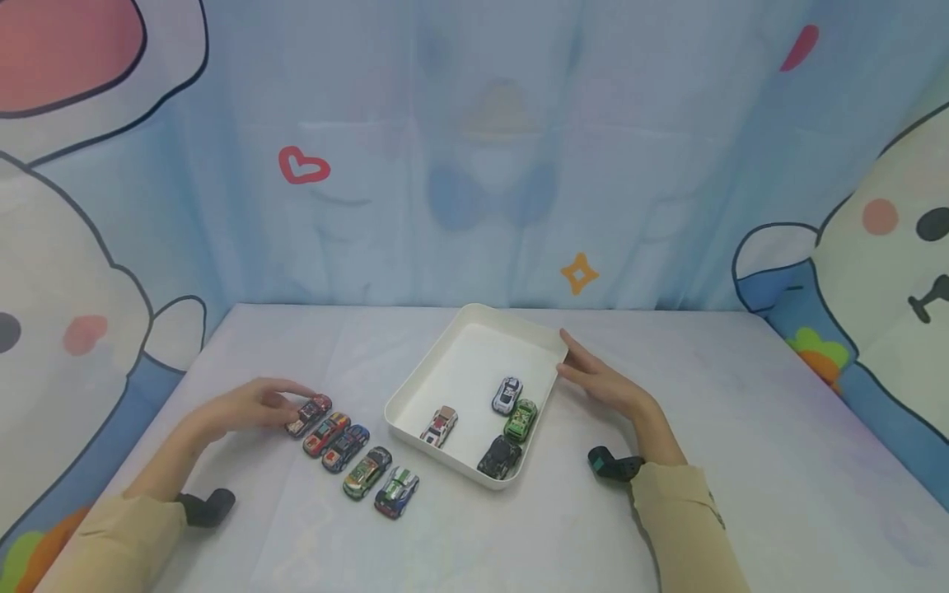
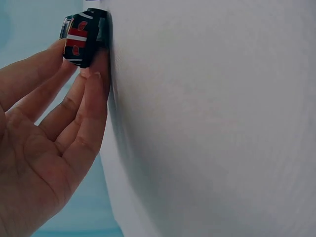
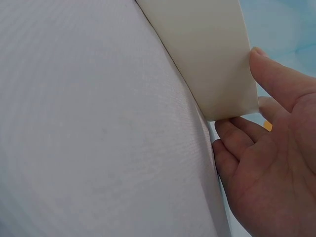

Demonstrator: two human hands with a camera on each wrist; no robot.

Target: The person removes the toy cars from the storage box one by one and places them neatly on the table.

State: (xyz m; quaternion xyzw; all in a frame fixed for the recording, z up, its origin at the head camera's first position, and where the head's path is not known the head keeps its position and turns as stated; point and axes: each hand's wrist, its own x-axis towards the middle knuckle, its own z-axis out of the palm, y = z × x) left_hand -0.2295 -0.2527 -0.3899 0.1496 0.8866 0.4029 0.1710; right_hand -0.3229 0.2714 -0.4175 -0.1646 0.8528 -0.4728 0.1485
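- My left hand pinched the red toy car, farthest of five from the white tray, ready to lift.
- My right hand, fingers straight, pressed the tray's far corner, seemingly steadying it on the worktop.

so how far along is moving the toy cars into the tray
Four cars already sit inside the white tray. The left hand pinches the dark red car at the end of the row; the right hand steadies the tray's corner. Five cars, that one included, remain on the table.
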